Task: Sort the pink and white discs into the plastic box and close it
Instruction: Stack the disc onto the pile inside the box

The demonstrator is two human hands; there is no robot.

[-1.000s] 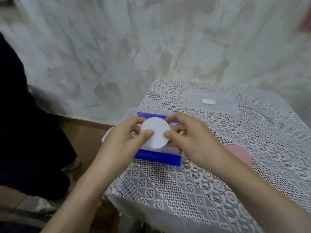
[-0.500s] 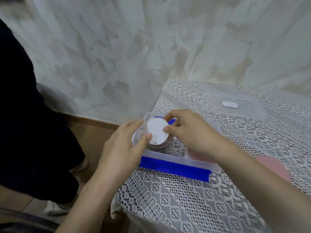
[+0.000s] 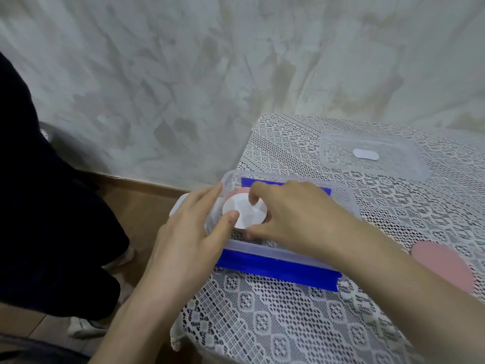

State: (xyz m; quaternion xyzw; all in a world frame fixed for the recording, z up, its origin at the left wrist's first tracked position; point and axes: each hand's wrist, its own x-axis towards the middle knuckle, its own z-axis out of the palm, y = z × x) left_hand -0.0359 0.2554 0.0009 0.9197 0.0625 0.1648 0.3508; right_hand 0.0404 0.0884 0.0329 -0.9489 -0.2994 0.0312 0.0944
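Observation:
A clear plastic box (image 3: 343, 198) with blue clips (image 3: 278, 269) sits at the table's left edge. Inside its left end lies a white disc (image 3: 245, 210), on top of a pink disc (image 3: 240, 191) whose rim peeks out behind. My right hand (image 3: 296, 214) reaches into the box and pinches the white disc between thumb and fingers. My left hand (image 3: 194, 232) rests against the box's left wall with its thumb on the disc's edge. A loose pink disc (image 3: 443, 264) lies on the cloth to the right. The clear lid (image 3: 372, 156) lies flat behind the box.
A white lace cloth (image 3: 288, 324) covers the table, whose left edge drops away just beside the box. A person in dark clothes (image 3: 47, 206) stands on the wooden floor at the left. A grey mottled wall (image 3: 210, 74) rises behind.
The white disc has gone down from above the box into its left end, held by both hands. The view has shifted so the box sits further right.

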